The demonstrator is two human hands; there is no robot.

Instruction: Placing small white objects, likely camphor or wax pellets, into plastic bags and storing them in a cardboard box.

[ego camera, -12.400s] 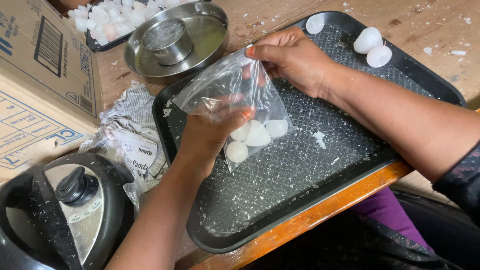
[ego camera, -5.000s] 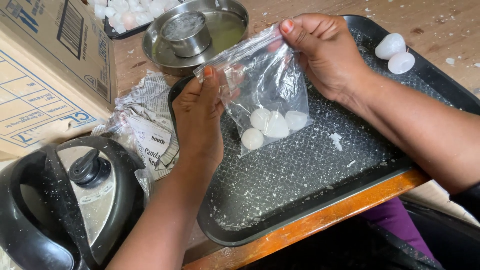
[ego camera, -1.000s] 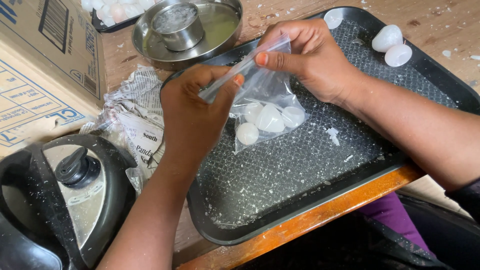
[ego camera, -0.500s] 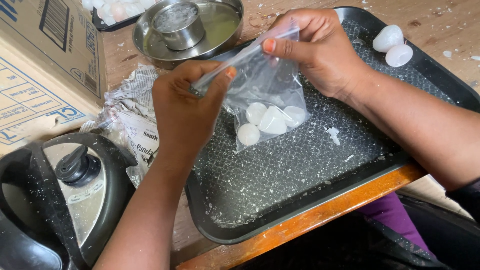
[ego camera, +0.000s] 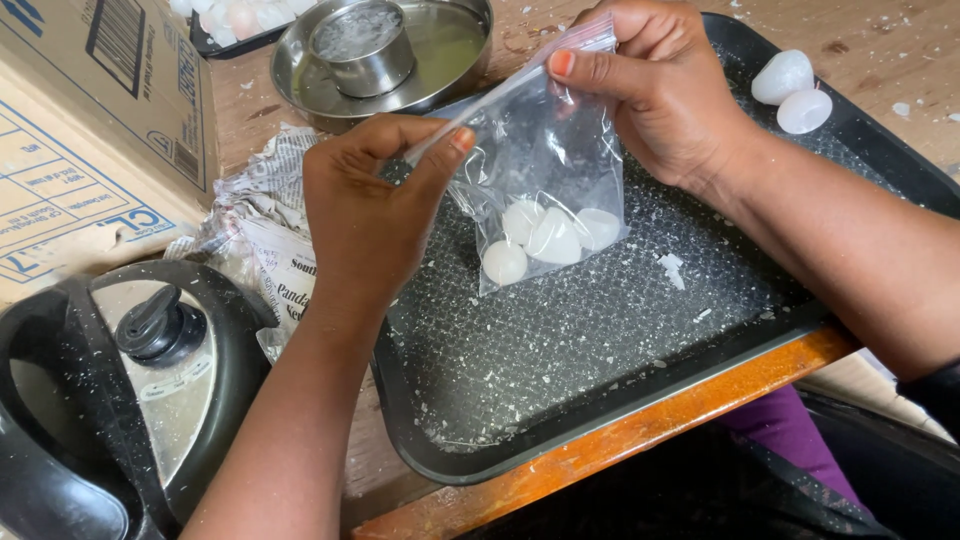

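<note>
Clear, crinkled plastic zip bag holding four smooth white peeled eggs at its bottom — hung above a dark rectangular tray speckled with shell flakes, on a wooden tabletop. Left hand and right hand each pinch one end of the bag's top strip, fingers closed on it. Against half a second ago — the grips match, the bag barely shifted; two loose eggs lie at the tray's far corner, a round steel dish beyond.

A scuffed wooden table with an orange-brown front edge, lit by soft, even light.
</note>
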